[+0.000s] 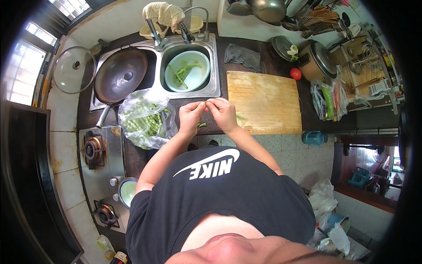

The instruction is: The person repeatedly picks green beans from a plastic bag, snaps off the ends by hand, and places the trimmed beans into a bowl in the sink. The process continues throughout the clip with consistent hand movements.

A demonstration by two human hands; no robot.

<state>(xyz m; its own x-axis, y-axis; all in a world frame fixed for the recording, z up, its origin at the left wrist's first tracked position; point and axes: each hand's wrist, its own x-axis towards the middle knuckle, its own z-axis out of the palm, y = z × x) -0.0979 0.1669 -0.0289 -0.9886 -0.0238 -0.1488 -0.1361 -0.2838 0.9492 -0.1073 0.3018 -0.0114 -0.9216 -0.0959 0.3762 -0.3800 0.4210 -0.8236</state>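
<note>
My left hand (190,118) and my right hand (223,115) meet fingertip to fingertip over the counter edge, in front of the sink. Both pinch a small green bean (206,102), mostly hidden by the fingers. A blurred green tip shows beside my right hand, over the wooden cutting board (263,99). Under my left hand, short bean pieces (202,125) lie on the dark counter. To the left, a clear plastic bag (132,99) holds many green beans (150,123). Several long beans (183,71) rest inside a pale basin (204,66) in the right sink bowl.
A wok (115,79) sits over the left sink bowl, its handle pointing towards the gas stove (115,142). A grey cloth (242,56), a tomato (295,74), a rice cooker (316,61) and bagged vegetables (329,99) stand beyond the board. An enamel bowl (128,191) is by the stove knobs.
</note>
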